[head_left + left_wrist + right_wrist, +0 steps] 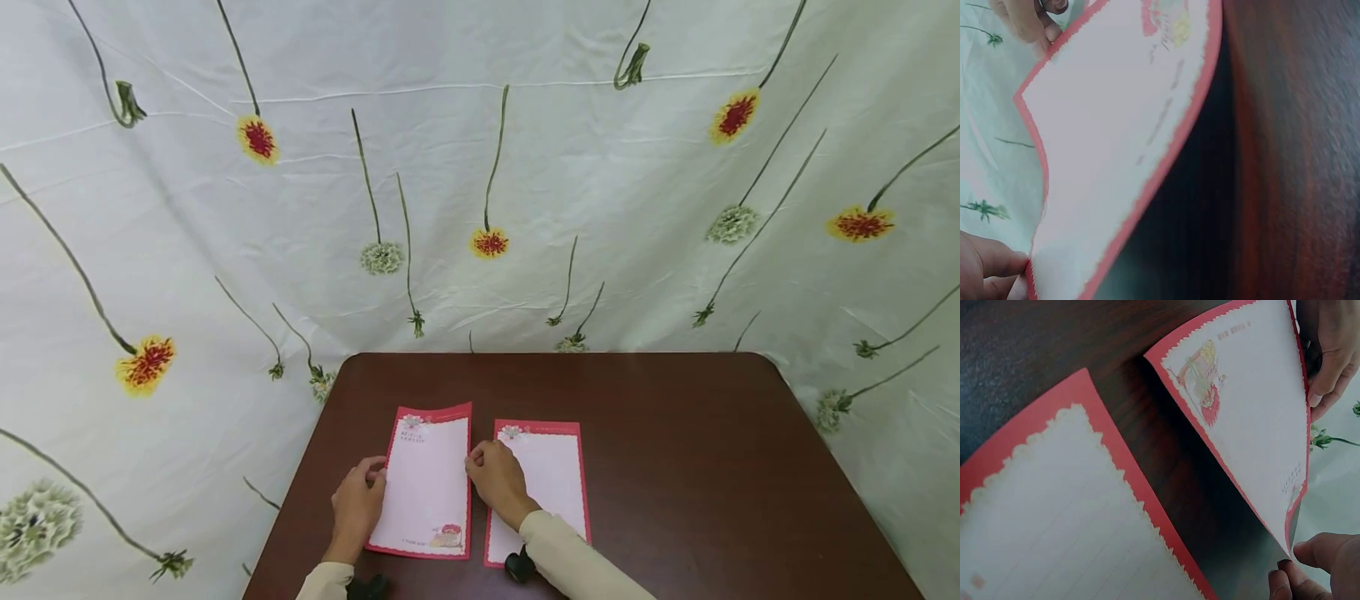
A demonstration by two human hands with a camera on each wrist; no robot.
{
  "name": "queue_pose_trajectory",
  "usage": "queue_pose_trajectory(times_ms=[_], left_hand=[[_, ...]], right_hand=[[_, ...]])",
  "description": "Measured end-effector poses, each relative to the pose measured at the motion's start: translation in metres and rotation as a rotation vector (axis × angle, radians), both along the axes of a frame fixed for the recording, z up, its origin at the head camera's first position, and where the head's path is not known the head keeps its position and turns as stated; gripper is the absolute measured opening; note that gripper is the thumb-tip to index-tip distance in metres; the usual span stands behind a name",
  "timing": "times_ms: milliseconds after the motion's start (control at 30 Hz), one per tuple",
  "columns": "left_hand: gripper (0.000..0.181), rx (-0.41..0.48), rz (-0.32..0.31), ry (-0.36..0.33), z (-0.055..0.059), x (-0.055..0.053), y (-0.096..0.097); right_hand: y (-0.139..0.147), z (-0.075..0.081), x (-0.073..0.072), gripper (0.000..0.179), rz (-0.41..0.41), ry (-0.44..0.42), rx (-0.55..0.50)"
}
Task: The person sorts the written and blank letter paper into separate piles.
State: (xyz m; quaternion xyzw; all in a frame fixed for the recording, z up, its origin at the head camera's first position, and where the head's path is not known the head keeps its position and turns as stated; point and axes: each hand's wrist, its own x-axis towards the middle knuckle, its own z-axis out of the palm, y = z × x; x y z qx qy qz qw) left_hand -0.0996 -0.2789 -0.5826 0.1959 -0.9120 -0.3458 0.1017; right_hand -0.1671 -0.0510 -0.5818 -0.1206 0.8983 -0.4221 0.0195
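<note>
A sheet of red-bordered paper (423, 492) is held between both hands, and its near edge bows above the table in the wrist views. My left hand (358, 504) pinches its left edge between thumb and fingers. On the opposite edge, my right hand (498, 477) pinches the paper near the middle. The right wrist view shows the thumb and fingertips (1280, 582) at that edge. A second red-bordered sheet (551, 483) lies flat on the table to the right, partly covered by the right hand and forearm.
Both sheets are over a dark brown wooden table (690, 467) with rounded far corners. Behind it hangs a pale cloth (450, 183) printed with flowers. Small black objects (519, 565) sit by the wrists.
</note>
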Motion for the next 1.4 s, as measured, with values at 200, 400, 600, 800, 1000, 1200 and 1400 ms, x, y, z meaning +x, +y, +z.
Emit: queue_pose_trajectory(times_ms=[200,400,600,800,1000,1200,1400], left_hand=[[0.033,-0.024,0.013,-0.050,-0.008,0.000,-0.004],[0.037,-0.072,0.020,-0.073,-0.012,-0.001,-0.004],[0.038,-0.145,0.036,-0.081,-0.019,0.000,-0.004],[0.048,-0.182,0.022,-0.093,-0.025,0.004,-0.001],[0.051,-0.208,0.016,-0.083,-0.028,0.007,0.005],[0.052,-0.221,0.027,-0.062,-0.029,0.009,0.008],[0.054,-0.215,0.032,-0.080,-0.027,0.010,0.010]], right_hand=[[-0.008,-0.004,0.005,0.011,0.010,0.087,0.094],[-0.013,-0.004,0.012,0.019,0.025,0.123,0.180],[-0.017,-0.014,0.021,0.018,0.022,0.273,0.319],[-0.023,-0.021,0.029,0.027,0.021,0.309,0.421],[-0.030,-0.020,0.032,0.038,0.029,0.244,0.492],[-0.033,-0.021,0.033,0.044,0.036,0.212,0.480],[-0.030,-0.023,0.034,0.045,0.032,0.282,0.455]])
